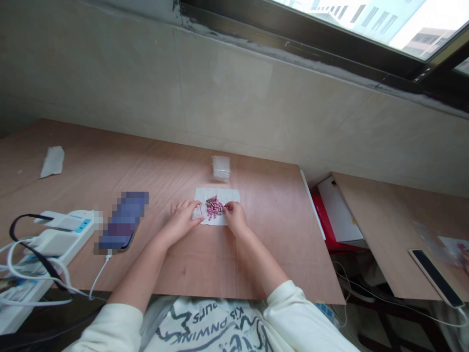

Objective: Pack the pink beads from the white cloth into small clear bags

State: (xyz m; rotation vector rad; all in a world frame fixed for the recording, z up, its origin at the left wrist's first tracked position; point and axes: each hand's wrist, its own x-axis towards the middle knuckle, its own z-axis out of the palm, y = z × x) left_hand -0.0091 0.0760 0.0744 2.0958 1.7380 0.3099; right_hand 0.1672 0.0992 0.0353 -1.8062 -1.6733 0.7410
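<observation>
A small heap of pink beads (214,207), with some darker pieces among them, lies on a white sheet of paper (231,194) on the wooden table. My left hand (184,218) rests at the paper's left edge, thumb and index finger apart. Between those fingertips a thin red curved line (202,211), perhaps a cord, shows on the paper. At the right side of the heap, my right hand (236,217) has its thumb and fingers pinched together. Whatever sits in that pinch is too small to make out. Beyond the paper lies a clear plastic packet (221,169).
On the left are a phone (122,222) with a white charging cable and a white power strip (54,259) with tangled cords. A white scrap (52,161) lies farther back. Across a gap to the right, a second table (395,215) carries another phone (436,277).
</observation>
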